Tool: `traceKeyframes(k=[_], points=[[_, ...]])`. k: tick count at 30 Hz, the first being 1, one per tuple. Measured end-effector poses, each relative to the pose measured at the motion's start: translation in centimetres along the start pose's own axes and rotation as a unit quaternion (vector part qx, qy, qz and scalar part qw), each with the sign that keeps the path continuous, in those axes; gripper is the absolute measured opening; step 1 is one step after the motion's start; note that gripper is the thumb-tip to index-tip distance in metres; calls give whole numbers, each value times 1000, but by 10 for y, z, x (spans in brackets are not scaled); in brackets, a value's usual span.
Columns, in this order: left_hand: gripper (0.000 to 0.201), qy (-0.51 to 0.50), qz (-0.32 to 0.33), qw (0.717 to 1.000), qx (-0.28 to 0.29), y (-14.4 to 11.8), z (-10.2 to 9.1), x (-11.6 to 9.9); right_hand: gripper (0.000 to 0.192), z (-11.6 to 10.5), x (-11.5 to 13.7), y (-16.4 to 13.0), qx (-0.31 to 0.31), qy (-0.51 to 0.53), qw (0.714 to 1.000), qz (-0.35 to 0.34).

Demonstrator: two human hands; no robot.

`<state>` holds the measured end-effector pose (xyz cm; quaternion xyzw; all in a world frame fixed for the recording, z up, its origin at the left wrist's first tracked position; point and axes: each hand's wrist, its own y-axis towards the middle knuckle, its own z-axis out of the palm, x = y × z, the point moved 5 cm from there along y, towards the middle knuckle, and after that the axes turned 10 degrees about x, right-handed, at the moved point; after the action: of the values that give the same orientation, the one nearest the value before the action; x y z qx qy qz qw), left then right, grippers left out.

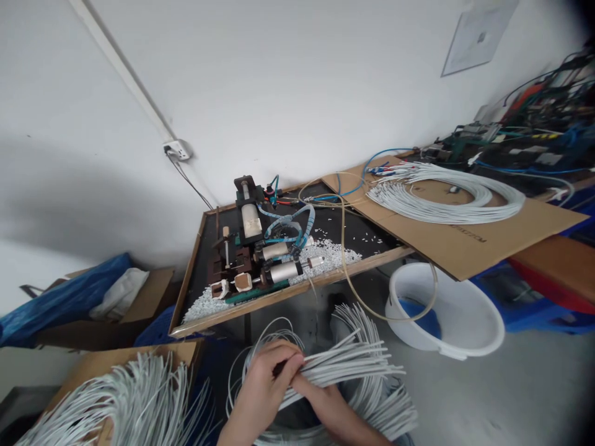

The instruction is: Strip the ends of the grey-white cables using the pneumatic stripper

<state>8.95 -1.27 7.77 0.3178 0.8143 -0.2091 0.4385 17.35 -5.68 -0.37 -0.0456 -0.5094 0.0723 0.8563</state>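
Note:
A bundle of white wires (348, 365) fans out to the right from between my hands, over my lap. My left hand (269, 371) is closed at the bundle's left end, thumb and fingers pinched together on the wires. Below and to the right, my right hand (320, 396) wraps round the same bundle from underneath, its fingers partly hidden by the wires. More coiled white wires (372, 402) lie beneath both hands. Just beyond them stands a bench-mounted pneumatic machine (251, 223) with cylinders and blue-and-white hoses.
White cut bits (330, 254) litter the wood-edged bench. Coiled wires (502, 204) rest on cardboard (446, 248) at right, above a white tub (493, 328). Another wire bundle (134, 396) lies at lower left. A tan hose (344, 248) hangs off the bench front.

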Motion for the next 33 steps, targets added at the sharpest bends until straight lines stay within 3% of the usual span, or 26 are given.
traceKeyframes(k=[3, 5, 9, 12, 21, 30, 33], points=[[37, -15, -45, 997, -64, -4, -9, 12, 35, 1, 5, -1, 15, -3, 1000, 4], [40, -42, -71, 986, -142, -9, -23, 24, 37, 4, 8, -3, 33, 7, 999, 24], [38, -83, -65, 938, -331, -23, -61, 46, 40, 7, 10, -6, 49, 51, 995, 75], [36, -41, -51, 911, -408, -32, -80, 59, 40, 7, 13, -6, 43, 61, 995, 70], [37, 60, -106, 893, -433, -31, -76, 107, 46, 3, 11, -4, 31, 57, 995, 71], [23, 177, -98, 888, -413, -26, -68, 111, 46, 0, 11, -6, 36, 47, 995, 78], [23, 186, -103, 876, -433, -25, -72, 114, 48, 1, 13, -6, 28, 37, 997, 68]])
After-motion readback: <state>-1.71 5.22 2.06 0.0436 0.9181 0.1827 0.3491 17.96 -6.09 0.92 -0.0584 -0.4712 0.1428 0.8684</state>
